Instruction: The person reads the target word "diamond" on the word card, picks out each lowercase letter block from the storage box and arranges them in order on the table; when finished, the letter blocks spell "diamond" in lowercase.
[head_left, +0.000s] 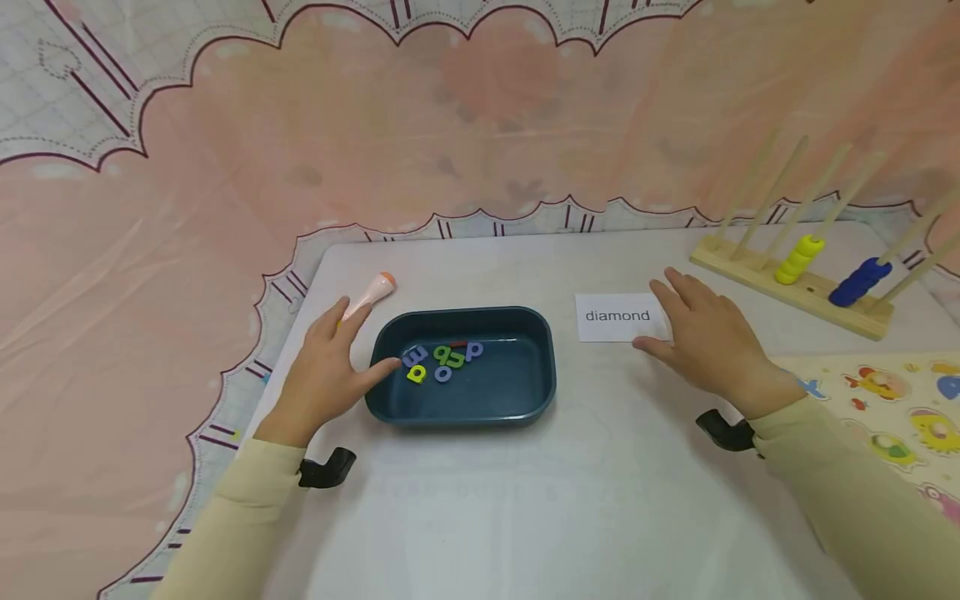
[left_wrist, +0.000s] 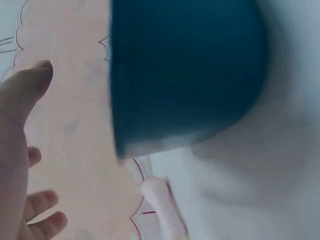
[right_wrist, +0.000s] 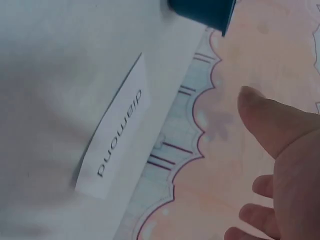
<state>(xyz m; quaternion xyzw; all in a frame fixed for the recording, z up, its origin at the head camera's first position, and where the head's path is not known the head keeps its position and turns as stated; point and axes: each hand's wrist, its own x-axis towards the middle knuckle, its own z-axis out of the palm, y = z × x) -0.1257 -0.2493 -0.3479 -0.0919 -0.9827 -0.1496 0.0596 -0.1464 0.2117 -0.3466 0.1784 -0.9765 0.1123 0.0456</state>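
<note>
Holding both hands out above the white table (head_left: 465, 508), gripping nothing with either. Hovering with the left hand (head_left: 322, 379) at the left end of the tray (head_left: 513, 371), spreading the fingers and setting the thumb wide of them; overlapping the rim with the thumb in the head view, yet showing a gap there in the left wrist view, so probably not touching. Hanging the right hand (head_left: 705, 342) by the right end of the card (head_left: 617, 317), spreading those fingers loosely too, crossing the card's edge in the head view but standing clear of it in the right wrist view. Seeing the card lying flat right of the tray, bearing the word "diamond". Finding the letters (head_left: 415, 357) lying loose in the tray's left half, in purple, green and yellow, with a red piece (head_left: 457, 343) partly hidden among them. Judging tray and card as set out, with no letter showing beside the card or in either hand; so seemingly leaving any sorting or placing of letters undone, though not being able to tell a start from a finish. Noticing also a pink stick (head_left: 375, 289) far left, an abacus (head_left: 813, 293) far right and a picture sheet (head_left: 877, 417) near right, seemingly having no part now.
</note>
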